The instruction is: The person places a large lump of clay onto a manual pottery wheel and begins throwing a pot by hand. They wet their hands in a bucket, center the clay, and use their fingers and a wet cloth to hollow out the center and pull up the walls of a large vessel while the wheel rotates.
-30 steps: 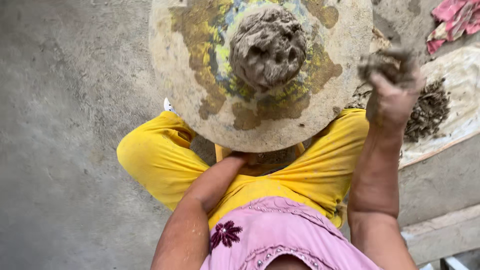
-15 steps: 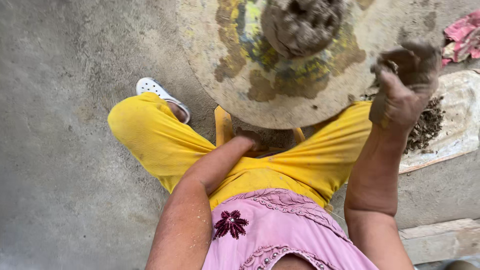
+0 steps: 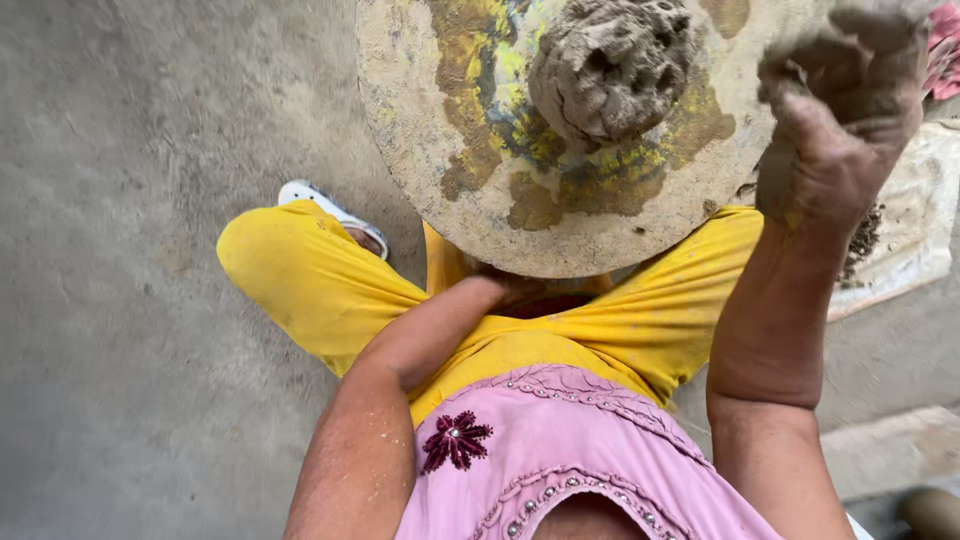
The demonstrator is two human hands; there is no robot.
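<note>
1. We judge the left side to be the first risk: our left hand (image 3: 505, 290) reaches under the near edge of the round wheel (image 3: 560, 215), between our yellow-clad knees, and its fingers are hidden there. We cannot tell whether it is open or closed, or what it touches. If the disc turns or tips, it could catch those fingers.
2. In the middle, the clay lump (image 3: 612, 68) sits pitted and rough on the paint-stained disc. Clay pressed on carelessly could knock it off centre, or trap air in those holes.
3. On the right, our right hand (image 3: 835, 150) is raised beside the wheel's rim, fingers curled tight around a clay clod (image 3: 855, 45). A loose grip could drop wet bits onto our lap or the concrete floor (image 3: 130, 300).
4. Farther right lies a pale sheet (image 3: 915, 220) with dark crumbs on it.
</note>
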